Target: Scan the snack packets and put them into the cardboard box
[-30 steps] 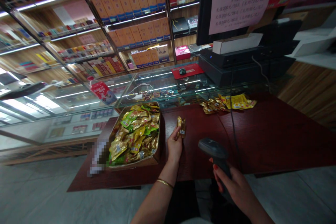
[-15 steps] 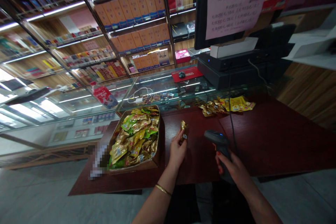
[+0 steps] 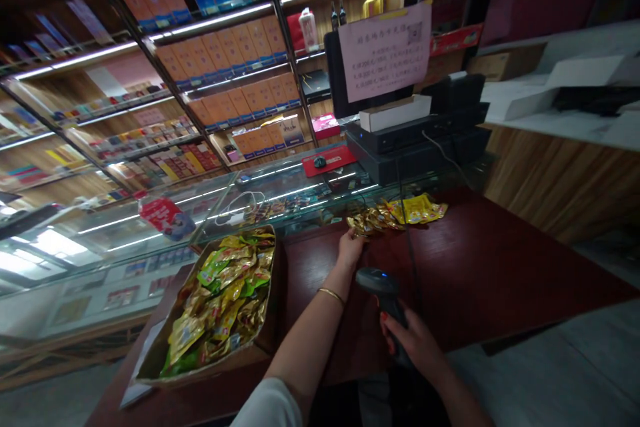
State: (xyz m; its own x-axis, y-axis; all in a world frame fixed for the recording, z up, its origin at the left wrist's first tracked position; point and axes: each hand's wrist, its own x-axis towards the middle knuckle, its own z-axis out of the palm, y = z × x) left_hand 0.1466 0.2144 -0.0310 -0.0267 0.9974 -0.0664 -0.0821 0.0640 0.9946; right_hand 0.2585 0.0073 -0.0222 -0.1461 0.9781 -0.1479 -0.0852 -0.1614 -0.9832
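My left hand (image 3: 351,248) reaches to the left end of a row of gold and yellow snack packets (image 3: 423,209) on the dark red table. Its fingers are closed on a small gold snack packet (image 3: 356,223), partly hidden by the fingers and touching or very near the row. My right hand (image 3: 407,333) grips the handle of a black barcode scanner (image 3: 380,282) with a blue light on top, held above the table. To the left, an open cardboard box (image 3: 274,293) is filled with gold, yellow and green packets.
A glass counter (image 3: 295,213) borders the table's far side, with a mouse (image 3: 320,162) on a red mat and a black till with a monitor. A cable (image 3: 406,227) hangs across the packet row. A red bag (image 3: 165,215) rests on the glass at left.
My left hand has moved forward with the gold packet, from the table's middle to the row's end. The scanner stays in my right hand. The view has turned right.
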